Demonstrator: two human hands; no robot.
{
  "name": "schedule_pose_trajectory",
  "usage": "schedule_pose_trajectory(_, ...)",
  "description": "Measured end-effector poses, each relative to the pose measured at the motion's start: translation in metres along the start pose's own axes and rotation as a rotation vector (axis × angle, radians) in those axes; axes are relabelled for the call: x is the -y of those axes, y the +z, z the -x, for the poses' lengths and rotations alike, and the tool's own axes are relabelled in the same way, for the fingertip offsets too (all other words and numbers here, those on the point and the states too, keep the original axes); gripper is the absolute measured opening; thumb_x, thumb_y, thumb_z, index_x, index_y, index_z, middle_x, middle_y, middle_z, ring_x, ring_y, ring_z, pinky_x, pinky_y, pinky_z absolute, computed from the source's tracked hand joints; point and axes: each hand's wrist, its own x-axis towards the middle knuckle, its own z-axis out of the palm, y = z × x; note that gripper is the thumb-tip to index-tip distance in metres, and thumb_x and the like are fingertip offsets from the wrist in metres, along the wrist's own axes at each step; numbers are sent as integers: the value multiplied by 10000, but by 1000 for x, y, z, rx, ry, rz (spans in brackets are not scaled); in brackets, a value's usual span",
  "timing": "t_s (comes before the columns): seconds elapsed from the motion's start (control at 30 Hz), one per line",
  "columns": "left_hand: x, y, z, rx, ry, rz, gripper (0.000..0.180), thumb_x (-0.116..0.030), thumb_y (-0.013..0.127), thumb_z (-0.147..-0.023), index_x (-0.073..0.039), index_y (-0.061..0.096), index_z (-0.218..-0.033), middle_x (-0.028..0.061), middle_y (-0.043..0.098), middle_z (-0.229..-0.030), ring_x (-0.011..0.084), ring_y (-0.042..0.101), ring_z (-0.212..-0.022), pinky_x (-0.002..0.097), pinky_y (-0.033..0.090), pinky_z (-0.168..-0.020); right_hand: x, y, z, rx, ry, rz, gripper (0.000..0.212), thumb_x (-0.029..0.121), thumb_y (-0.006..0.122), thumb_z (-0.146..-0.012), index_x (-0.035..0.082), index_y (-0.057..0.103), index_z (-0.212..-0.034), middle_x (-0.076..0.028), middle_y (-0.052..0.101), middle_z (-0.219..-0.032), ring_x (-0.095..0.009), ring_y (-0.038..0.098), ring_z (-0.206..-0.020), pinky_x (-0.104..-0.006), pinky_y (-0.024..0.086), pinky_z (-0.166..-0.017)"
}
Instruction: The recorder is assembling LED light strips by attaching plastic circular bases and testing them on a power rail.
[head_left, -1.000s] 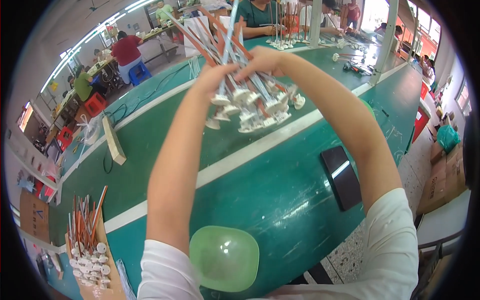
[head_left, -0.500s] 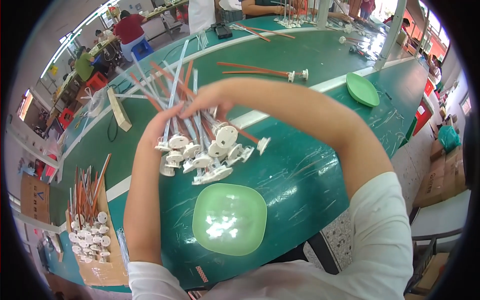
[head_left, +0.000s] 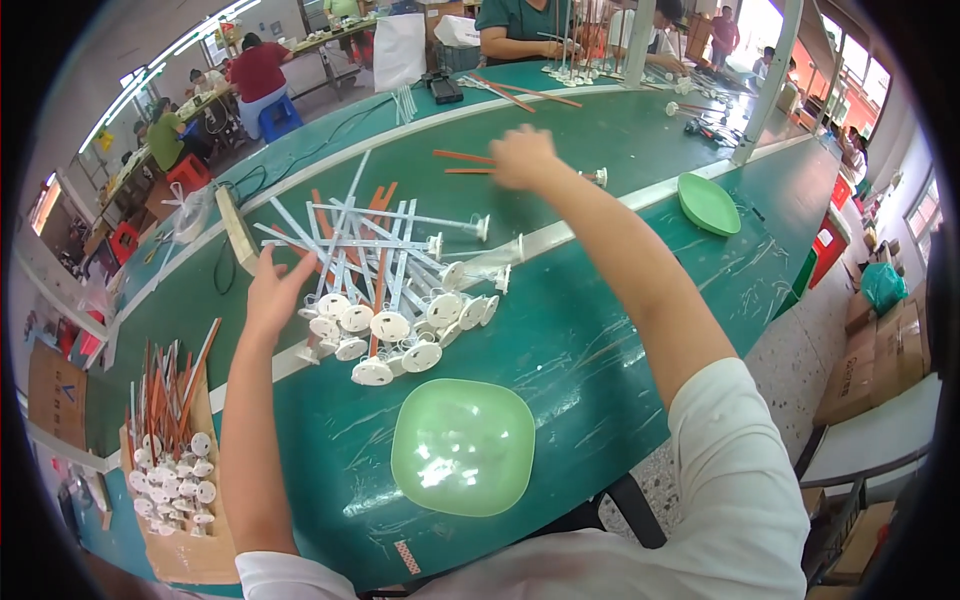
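Now out of both hands, the strips with white discs (head_left: 401, 270) lie loosely fanned on the counter (head_left: 600, 330); the left hand (head_left: 276, 288), fingers parted, sits beside them, the right (head_left: 524, 158) over 2 orange strips (head_left: 465, 157), grip unclear.

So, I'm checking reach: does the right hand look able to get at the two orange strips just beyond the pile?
Probably yes: the right hand is over the orange strips, and the pile lies nearer the person, leaving the way free. Contact is unclear.
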Motion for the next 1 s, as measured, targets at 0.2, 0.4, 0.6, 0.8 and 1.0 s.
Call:
schedule_pose_trajectory(0.2,14,-9,96,-109,355,0,621,-268,753,-808,-47,480,-1320,169,584,-1234,263,621,-1041,387,526,-808,-66,21,37,292,143,-191,303,290,683,-824,80,696,-1041,-212,669,-1055,-376,651,-973,-449,538,-850)
schedule_pose_trajectory(0.4,37,-4,148,-178,424,220,358,-113,659,-890,-37,540,-1219,110,597,-1175,181,600,-1029,299,506,-777,-9,-28,41,219,-10,-324,273,260,665,-844,43,707,-1004,-218,671,-1045,-384,659,-931,-449,544,-805)
schedule_pose_trajectory(0.6,52,3,144,-252,527,125,299,-139,647,-900,-23,575,-1166,115,644,-1066,186,631,-962,295,516,-724,30,-36,68,231,70,-287,286,246,634,-833,56,709,-1033,-202,673,-1094,-366,666,-980,-447,545,-833)
schedule_pose_trajectory(0.8,51,4,138,-264,501,147,306,-192,638,-912,-20,569,-1156,136,648,-997,193,642,-905,302,528,-695,23,-40,66,387,23,-353,300,307,619,-838,48,733,-938,-198,699,-1000,-353,677,-943,-446,547,-825)
schedule_pose_trajectory(1.0,54,8,133,-240,440,153,297,-203,598,-931,-23,561,-1164,126,644,-992,180,632,-892,297,514,-679,4,5,3,54,59,-415,276,276,680,-769,104,745,-975,-173,709,-971,-344,676,-903,-435,541,-843)
